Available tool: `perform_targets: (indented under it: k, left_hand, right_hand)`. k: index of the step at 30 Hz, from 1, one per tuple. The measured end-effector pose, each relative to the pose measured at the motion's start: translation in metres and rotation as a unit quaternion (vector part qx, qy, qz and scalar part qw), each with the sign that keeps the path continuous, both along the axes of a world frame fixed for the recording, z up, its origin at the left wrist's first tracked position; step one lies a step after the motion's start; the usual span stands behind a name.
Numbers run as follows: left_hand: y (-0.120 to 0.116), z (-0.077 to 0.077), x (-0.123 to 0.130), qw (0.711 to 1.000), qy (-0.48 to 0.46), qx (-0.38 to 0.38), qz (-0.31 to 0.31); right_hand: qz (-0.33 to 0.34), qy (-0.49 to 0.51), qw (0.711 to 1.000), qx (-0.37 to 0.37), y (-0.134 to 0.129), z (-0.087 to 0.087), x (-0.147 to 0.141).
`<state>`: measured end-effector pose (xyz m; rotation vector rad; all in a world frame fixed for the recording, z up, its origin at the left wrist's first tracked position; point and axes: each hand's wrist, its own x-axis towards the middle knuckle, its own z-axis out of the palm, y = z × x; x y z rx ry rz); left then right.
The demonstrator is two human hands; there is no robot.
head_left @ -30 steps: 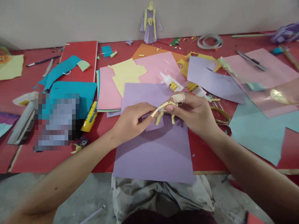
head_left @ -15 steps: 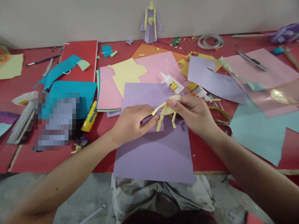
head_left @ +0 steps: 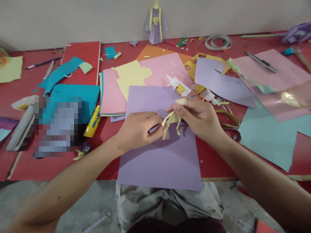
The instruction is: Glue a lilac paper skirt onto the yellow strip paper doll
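Observation:
Between thumb and fingers, my right hand (head_left: 202, 118) pinches the top of a small yellow paper figure (head_left: 174, 118) with thin folded limbs. One of its fingers wears a pale bandage (head_left: 181, 102). My left hand (head_left: 142, 130) is closed on a curled purple paper strip (head_left: 154, 128), its fingertips close against the figure's left limbs. Whether those fingertips also grip a limb is hidden. Both hands are just above a large purple paper sheet (head_left: 160, 161), which overhangs the table's front edge.
Glue bottles (head_left: 179, 86) lie behind my hands, and scissors (head_left: 228, 119) sit right of them. A yellow glue stick (head_left: 92, 121) and a box cutter (head_left: 21, 129) are at left. Another craft knife (head_left: 261, 61) rests far right. A purple-and-yellow paper doll (head_left: 155, 24) leans on the wall.
The yellow figure has dropped slightly and tilted in my right hand, its top now more covered by the fingers. My left hand has turned a little and its fingertips are nearer the figure's limbs.

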<state>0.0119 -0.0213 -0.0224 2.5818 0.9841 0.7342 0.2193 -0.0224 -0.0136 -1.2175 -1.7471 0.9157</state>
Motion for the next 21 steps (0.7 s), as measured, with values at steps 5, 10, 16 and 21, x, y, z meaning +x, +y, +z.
perform_targets:
  k: [5,10,16,21]
  left_hand:
    - [0.0002,0.0018,0.0007,1.0,0.007,0.019,0.002]
    - [-0.0006,0.0025,0.002,0.998,0.019,0.059,0.0]
    - [-0.0008,0.002,0.0024,0.997,0.041,0.061,0.003]
    - [-0.0003,0.0016,0.0017,0.997,0.055,0.063,0.0]
  right_hand:
    - [-0.011,-0.005,1.0,0.001,-0.0001,0.0,-0.0011]
    - [-0.015,-0.007,1.0,0.007,0.0006,0.0004,-0.0002]
    - [-0.016,-0.006,1.0,0.006,0.0001,-0.0006,0.0008]
    - [-0.017,-0.012,1.0,0.006,0.0,-0.0011,0.0004]
